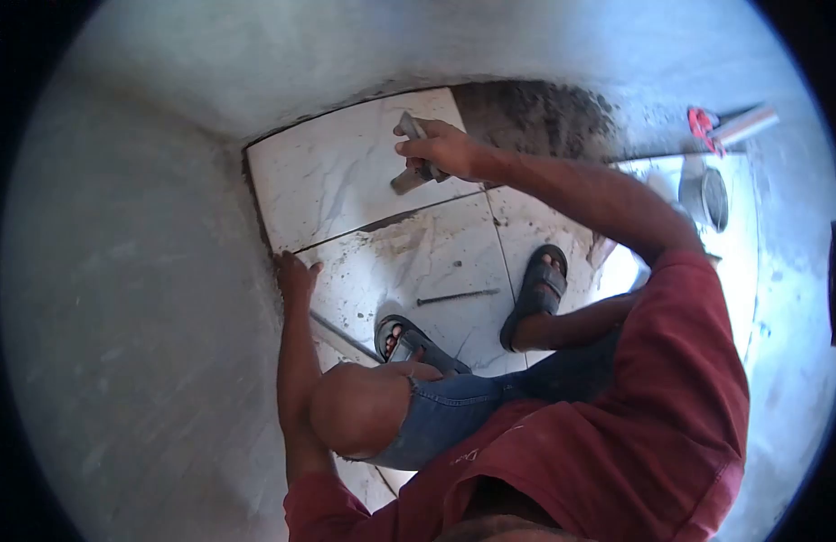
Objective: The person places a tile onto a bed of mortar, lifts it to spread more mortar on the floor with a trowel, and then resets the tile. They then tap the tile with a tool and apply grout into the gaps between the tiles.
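My right hand [443, 149] is closed around a short hand tool with a grey upper end and a brownish, blocky lower end [407, 181]. It is over the large white marbled tile [323, 176] in the far left corner; the tool's exact kind I cannot tell. Down at the left wall, my left hand [297, 273] rests by the joint between that tile and the nearer tile [436, 248], thumb spread away from the fingers. Gritty crumbs lie along this joint. A thin metal rod [457, 296] lies on the nearer tile between my sandalled feet.
Bare dark mortar bed [540, 117] shows right of the far tile. A metal pot [704, 197] stands at the right, below a red-and-white object [730, 129] by the wall. Grey plastered walls [147, 298] close in on the left and far side. My sandals [537, 289] stand on the tiles.
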A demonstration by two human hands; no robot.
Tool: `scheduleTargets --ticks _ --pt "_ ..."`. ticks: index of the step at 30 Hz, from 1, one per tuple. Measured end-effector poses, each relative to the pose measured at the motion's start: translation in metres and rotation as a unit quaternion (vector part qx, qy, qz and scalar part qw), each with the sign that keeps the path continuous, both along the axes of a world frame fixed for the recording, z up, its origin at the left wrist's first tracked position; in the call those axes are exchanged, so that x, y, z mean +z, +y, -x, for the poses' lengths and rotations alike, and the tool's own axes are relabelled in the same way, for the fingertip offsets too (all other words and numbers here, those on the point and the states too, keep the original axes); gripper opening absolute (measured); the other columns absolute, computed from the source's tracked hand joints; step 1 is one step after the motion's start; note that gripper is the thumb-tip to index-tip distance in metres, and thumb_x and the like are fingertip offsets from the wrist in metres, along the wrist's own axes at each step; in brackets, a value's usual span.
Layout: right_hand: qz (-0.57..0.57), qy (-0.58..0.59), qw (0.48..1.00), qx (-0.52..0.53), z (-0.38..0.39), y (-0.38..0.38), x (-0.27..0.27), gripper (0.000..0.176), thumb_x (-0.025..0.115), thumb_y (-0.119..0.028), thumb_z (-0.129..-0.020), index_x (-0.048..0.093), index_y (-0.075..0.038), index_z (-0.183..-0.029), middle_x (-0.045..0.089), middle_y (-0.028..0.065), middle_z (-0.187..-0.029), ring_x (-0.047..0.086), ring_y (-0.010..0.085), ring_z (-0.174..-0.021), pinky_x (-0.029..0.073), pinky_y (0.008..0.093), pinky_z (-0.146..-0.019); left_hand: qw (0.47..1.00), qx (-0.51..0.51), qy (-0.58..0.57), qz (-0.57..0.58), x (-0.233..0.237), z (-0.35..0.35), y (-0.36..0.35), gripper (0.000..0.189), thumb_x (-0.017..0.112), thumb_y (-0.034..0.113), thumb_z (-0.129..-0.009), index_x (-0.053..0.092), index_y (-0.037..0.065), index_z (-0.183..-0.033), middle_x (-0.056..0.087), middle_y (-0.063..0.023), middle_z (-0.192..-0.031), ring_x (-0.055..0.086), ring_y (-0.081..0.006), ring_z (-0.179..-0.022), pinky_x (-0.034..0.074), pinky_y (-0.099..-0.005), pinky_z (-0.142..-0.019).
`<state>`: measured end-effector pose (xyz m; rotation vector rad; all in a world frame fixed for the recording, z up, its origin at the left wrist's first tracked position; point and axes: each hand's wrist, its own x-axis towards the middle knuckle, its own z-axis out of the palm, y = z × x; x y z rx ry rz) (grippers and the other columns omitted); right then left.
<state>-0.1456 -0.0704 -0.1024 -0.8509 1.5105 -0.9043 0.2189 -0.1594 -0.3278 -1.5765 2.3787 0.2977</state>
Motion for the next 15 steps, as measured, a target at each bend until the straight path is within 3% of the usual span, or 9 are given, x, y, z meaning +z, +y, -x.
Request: scheduleTargets --ticks 1,3,5,7,9,12,15 --pt "-0.033 0.048 0.998 0.019 0.004 0.011 0.015 0.043 0.056 -0.024 -0.084 0.046 -0.003 -0.12 0.054 0.0044 -0.079 0.053 0.0123 -0.07 0.043 0.0275 -0.058 1.0 -0.017 -0.004 -0.004 0.007 0.005 -0.005 0.091 0.068 0.048 -0.07 0.032 -0.014 -0.126 0.033 -0.0371 -0.126 0.043 -0.042 -0.115 0.04 -0.0433 -0.095" --pt "-0.052 0.088 0.995 0.02 0.022 0.037 0.022 0.047 0.057 -0.031 -0.084 0.046 -0.004 -0.121 0.054 0.0039 -0.08 0.052 0.0117 -0.068 0.042 0.0268 -0.054 0.992 0.023 -0.027 -0.124 0.035 0.016 -0.016 0.082 0.065 0.046 -0.073 0.035 -0.01 -0.125 0.04 -0.0322 -0.122 0.048 -0.042 -0.11 0.042 -0.045 -0.091" --pt "-0.007 0.075 0.997 -0.025 0.048 0.064 0.019 0.05 0.057 -0.036 -0.084 0.046 -0.005 -0.121 0.053 0.0026 -0.079 0.051 0.0111 -0.068 0.041 0.0255 -0.053 0.993 -0.014 -0.041 -0.114 0.033 0.019 -0.037 0.078 0.064 0.045 -0.074 0.037 -0.006 -0.125 0.042 -0.0296 -0.121 0.049 -0.0416 -0.108 0.043 -0.0456 -0.089" --pt "-0.033 0.063 0.995 -0.068 0.069 0.092 0.044 0.049 0.056 -0.036 -0.085 0.046 -0.005 -0.121 0.052 0.0013 -0.077 0.05 0.0103 -0.066 0.041 0.0257 -0.053 0.992 -0.037 -0.049 -0.106 0.038 0.033 -0.042 0.074 0.063 0.045 -0.075 0.038 -0.003 -0.126 0.045 -0.027 -0.119 0.051 -0.0412 -0.105 0.044 -0.0462 -0.087" --pt "0.001 0.02 0.993 -0.115 0.088 0.122 0.053 0.055 0.059 -0.034 -0.083 0.044 -0.001 -0.123 0.055 0.007 -0.089 0.052 0.0112 -0.072 0.042 0.0249 -0.055 0.995 -0.081 -0.019 -0.061 0.068 0.06 -0.047 0.071 0.06 0.046 -0.077 0.039 0.0 -0.127 0.046 -0.0236 -0.12 0.051 -0.0399 -0.105 0.044 -0.0462 -0.087" --pt "0.009 0.037 0.988 -0.151 0.105 0.167 0.042 0.052 0.057 -0.031 -0.084 0.043 -0.001 -0.124 0.054 0.0049 -0.084 0.049 0.0105 -0.068 0.039 0.0243 -0.054 0.987 -0.119 -0.088 -0.064 0.107 0.102 -0.041 0.074 0.06 0.045 -0.077 0.03 0.008 -0.134 0.043 -0.0242 -0.125 0.05 -0.0407 -0.107 0.043 -0.047 -0.088" --pt "0.028 0.061 0.961 -0.268 0.102 0.214 0.023 0.05 0.05 -0.029 -0.086 0.042 0.002 -0.125 0.046 0.0 -0.073 0.044 0.0102 -0.07 0.036 0.0242 -0.067 0.978 -0.133 -0.129 -0.092 0.11 0.129 -0.043 0.079 0.061 0.044 -0.077 0.023 0.014 -0.139 0.04 -0.0249 -0.128 0.05 -0.0413 -0.108 0.043 -0.0479 -0.089"
